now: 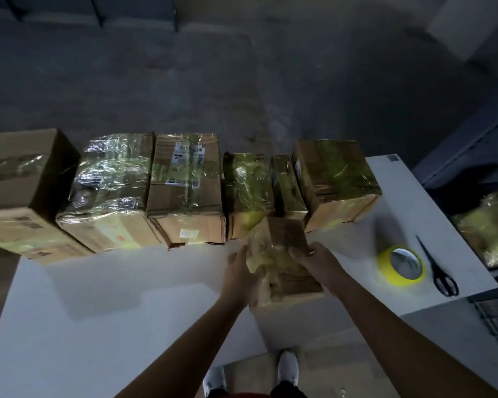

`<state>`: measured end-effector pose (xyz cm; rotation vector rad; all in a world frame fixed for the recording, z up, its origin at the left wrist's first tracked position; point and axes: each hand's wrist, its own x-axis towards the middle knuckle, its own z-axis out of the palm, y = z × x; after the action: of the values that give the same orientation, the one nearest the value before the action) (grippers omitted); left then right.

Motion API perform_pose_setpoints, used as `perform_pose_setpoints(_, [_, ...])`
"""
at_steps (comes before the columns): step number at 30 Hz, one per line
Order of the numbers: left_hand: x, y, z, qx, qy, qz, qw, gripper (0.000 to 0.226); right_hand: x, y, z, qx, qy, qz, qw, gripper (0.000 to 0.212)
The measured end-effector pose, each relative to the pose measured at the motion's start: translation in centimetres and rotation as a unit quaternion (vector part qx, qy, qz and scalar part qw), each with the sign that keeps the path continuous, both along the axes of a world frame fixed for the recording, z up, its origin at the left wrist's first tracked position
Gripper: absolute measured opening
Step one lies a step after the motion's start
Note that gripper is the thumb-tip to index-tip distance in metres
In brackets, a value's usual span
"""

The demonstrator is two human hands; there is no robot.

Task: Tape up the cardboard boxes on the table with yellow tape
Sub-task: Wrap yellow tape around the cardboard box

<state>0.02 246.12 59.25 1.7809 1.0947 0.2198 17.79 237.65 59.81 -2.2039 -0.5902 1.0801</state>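
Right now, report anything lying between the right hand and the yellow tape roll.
Nothing visible does. The right hand grips the small taped cardboard box; only bare white table separates it from the yellow tape roll. The black scissors lie beyond the roll.

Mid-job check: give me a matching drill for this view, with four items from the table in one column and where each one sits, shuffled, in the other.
Items
1. small box
2. yellow tape roll
3. scissors
4. leftmost box

Places
A. lying nearest the table's right edge
B. held between the left hand and the right hand
C. at the left end of the row along the far edge
D. lying flat on the table between the held box and the scissors

Pairs: 1-B, 2-D, 3-A, 4-C
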Motion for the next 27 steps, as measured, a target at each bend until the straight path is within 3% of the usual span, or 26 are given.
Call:
perform_pose_setpoints(6, [-0.2, -0.9, 1.2, -0.16, -0.106, -0.011, 0.981, 0.006, -1.2, 0.1, 0.8, -0.001, -0.092, 0.046, 0.995, 0.038])
perform_pose_setpoints(8, [-0.3, -1.3, 0.8, -0.158, -0.093, -0.016, 0.983, 0.01, -1.4, 0.0, 0.7, -0.007, -0.12, 0.069, 0.99, 0.04])
perform_pose_setpoints(11, [-0.3, -1.6, 0.4, -0.166, -0.082, 0.003, 0.983, 0.038, -1.5, -0.2, 0.7, -0.007, -0.139, 0.084, 0.987, 0.036])
perform_pose_setpoints(15, [-0.1, -1.9, 0.1, -0.187, -0.088, 0.046, 0.977, 0.041, -0.9, -0.6, 0.9, -0.003, -0.163, 0.107, 0.981, 0.028])
perform_pose_setpoints(20, [0.0, -2.1, -0.2, -0.183, -0.096, 0.072, 0.976, 0.031, -0.2, -1.6, 0.6, 0.023, -0.089, 0.049, 0.995, 0.038])
perform_pose_setpoints(22, [-0.1, -1.8, -0.3, -0.194, -0.099, 0.078, 0.973, 0.026, -0.1, -1.9, 0.7, 0.035, -0.05, 0.014, 0.998, 0.033])
perform_pose_setpoints(25, [-0.2, -1.4, -0.2, -0.267, -0.133, 0.107, 0.948, 0.021, 0.3, -2.5, 0.2, 0.016, -0.072, 0.036, 0.997, 0.023])
perform_pose_setpoints(27, [-0.5, -1.5, -0.2, -0.314, -0.148, 0.122, 0.93, 0.024, 0.5, -2.9, 0.2, -0.015, -0.05, 0.011, 0.999, 0.048])
